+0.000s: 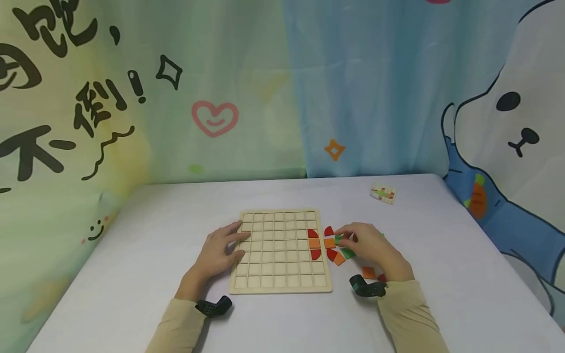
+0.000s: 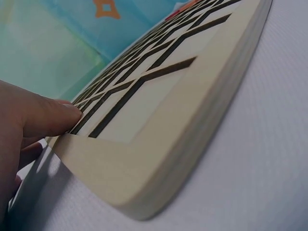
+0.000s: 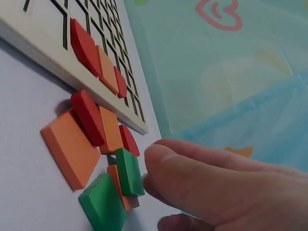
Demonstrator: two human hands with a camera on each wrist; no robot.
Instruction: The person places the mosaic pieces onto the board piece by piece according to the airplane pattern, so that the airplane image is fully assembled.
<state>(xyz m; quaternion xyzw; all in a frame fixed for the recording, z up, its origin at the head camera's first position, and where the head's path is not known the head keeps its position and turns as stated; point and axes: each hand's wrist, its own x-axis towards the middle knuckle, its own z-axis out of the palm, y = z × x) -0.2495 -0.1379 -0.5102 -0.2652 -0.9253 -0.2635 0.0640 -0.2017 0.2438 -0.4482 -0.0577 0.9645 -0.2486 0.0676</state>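
Observation:
A square wooden grid board [image 1: 275, 269] lies on the white table. My left hand [image 1: 220, 247] rests at its left edge, fingers spread, with fingertips over the rim; in the left wrist view a finger [image 2: 53, 118] lies on the board's border. Along the right side of the grid sit a red rounded piece [image 1: 312, 233], an orange square [image 1: 314, 243] and another red piece [image 1: 315, 254]. Beside the board, my right hand [image 1: 368, 242] reaches over loose pieces, its fingertips close to a green piece [image 3: 129, 171]. Whether they touch it is unclear.
Loose by the board are red pieces [image 3: 89, 118], orange squares [image 3: 72, 149] and another green piece [image 3: 103, 204]. An orange piece [image 1: 369, 273] and a red piece [image 1: 381, 278] lie near my right wrist. A patterned card [image 1: 383, 194] lies at the back right.

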